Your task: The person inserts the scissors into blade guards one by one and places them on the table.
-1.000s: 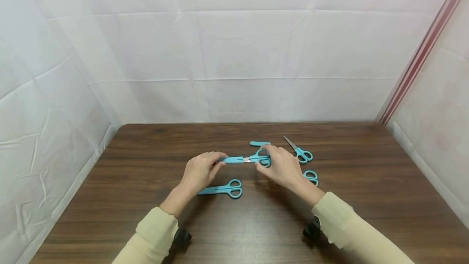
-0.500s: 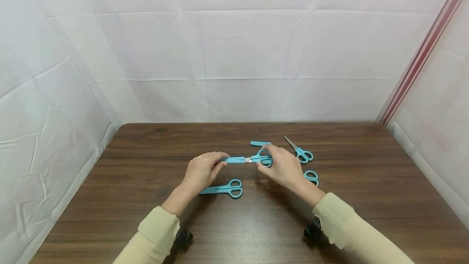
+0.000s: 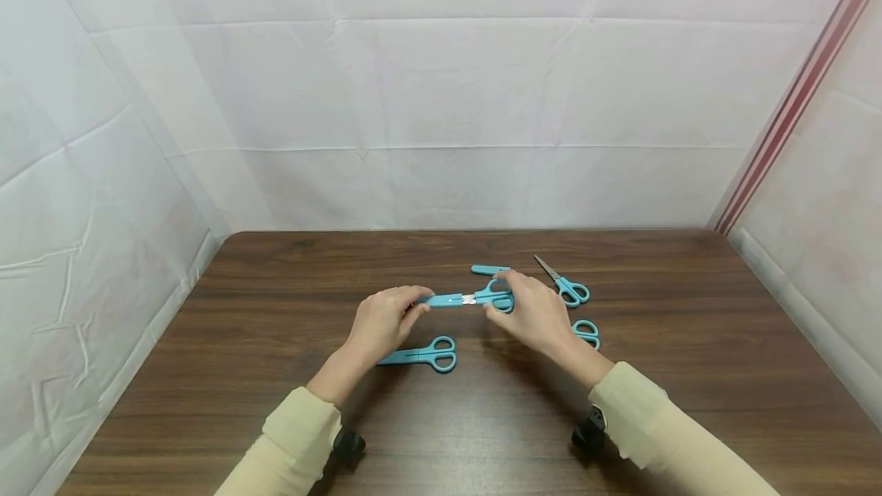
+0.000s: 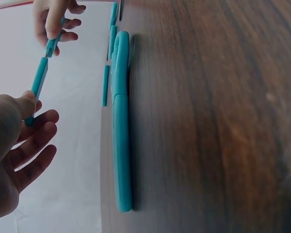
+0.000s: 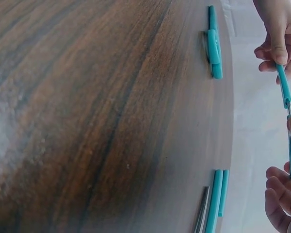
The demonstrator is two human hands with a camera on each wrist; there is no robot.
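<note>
Above the wooden table (image 3: 276, 327), both hands hold one pair of teal scissors. My left hand (image 3: 408, 308) pinches the teal blade cover (image 3: 442, 300) at its left end. My right hand (image 3: 506, 298) grips the handle loops (image 3: 494, 297). A short stretch of bare metal blade (image 3: 469, 299) shows between cover and handles. In the left wrist view the cover (image 4: 39, 82) runs from my left thumb toward the right hand (image 4: 53, 19). The right wrist view shows the cover (image 5: 282, 85) under the left hand's fingers (image 5: 276, 43).
A capped pair of scissors (image 3: 420, 355) lies just in front of my left hand. A loose teal cover (image 3: 491, 269) and an uncapped pair (image 3: 565, 286) lie farther back. Another pair (image 3: 586, 331) is partly hidden behind my right wrist. White sheets wall the table.
Both hands and the held scissors have drifted slightly to the right. The small gap of bare blade looks about the same.
</note>
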